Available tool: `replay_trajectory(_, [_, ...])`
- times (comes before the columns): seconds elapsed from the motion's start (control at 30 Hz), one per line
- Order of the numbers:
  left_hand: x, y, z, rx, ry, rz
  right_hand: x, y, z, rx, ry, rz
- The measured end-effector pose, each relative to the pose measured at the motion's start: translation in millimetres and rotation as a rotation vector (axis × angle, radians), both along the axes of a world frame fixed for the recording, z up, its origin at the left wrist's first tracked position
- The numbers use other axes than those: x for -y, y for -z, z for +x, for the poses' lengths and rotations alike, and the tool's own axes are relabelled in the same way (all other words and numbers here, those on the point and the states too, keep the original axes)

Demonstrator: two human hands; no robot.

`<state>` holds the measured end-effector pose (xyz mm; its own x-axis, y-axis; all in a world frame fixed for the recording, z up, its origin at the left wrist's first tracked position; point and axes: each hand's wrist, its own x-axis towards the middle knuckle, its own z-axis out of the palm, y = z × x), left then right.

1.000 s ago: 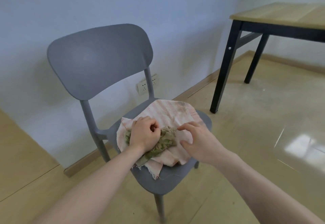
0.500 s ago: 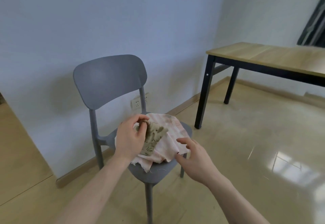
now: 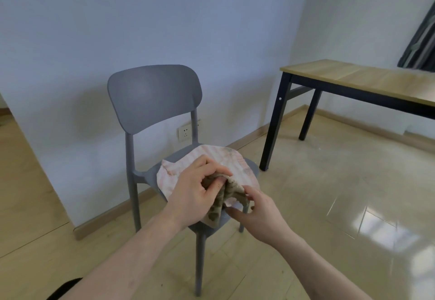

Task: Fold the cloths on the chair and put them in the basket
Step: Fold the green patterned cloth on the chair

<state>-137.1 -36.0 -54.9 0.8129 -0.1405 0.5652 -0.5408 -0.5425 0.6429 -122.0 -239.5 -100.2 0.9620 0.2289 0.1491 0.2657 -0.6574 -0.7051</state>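
Observation:
A grey chair (image 3: 154, 94) stands against the wall. A pale pink striped cloth (image 3: 221, 158) lies spread over its seat. My left hand (image 3: 195, 196) grips a bunched olive patterned cloth (image 3: 231, 189) and holds it lifted just above the pink one. My right hand (image 3: 259, 215) reaches in from the right and pinches the hanging lower edge of the olive cloth between thumb and fingers. No basket is in view.
A wooden table with black legs (image 3: 357, 80) stands to the right of the chair. A wall socket (image 3: 184, 133) sits behind the chair. A dark curtain (image 3: 421, 40) hangs at the far right. Glossy open floor (image 3: 329, 205) lies right of the chair.
My left hand has lifted the olive cloth off the pink cloth. My right hand came off the pink cloth and took hold of the olive cloth's lower edge. The view pulled back and up.

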Motion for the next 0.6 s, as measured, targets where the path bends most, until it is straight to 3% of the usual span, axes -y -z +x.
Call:
replay_trajectory(0.17, [-6,-9,-1,0.054,-0.06,-0.054,3,-20,1,-0.026,0.18,0.249])
replay_trajectory(0.23, [-14,-11,4,0.07,-0.126,-0.079,11,-31,3,0.044,0.236,0.323])
replay_trajectory(0.37, [-27,-7,14,-0.019,-0.21,-0.006,26,-41,6,0.175,0.241,0.331])
replay_trajectory(0.6, [-33,-6,19,-0.099,-0.229,-0.008,44,-46,8,0.139,0.252,0.359])
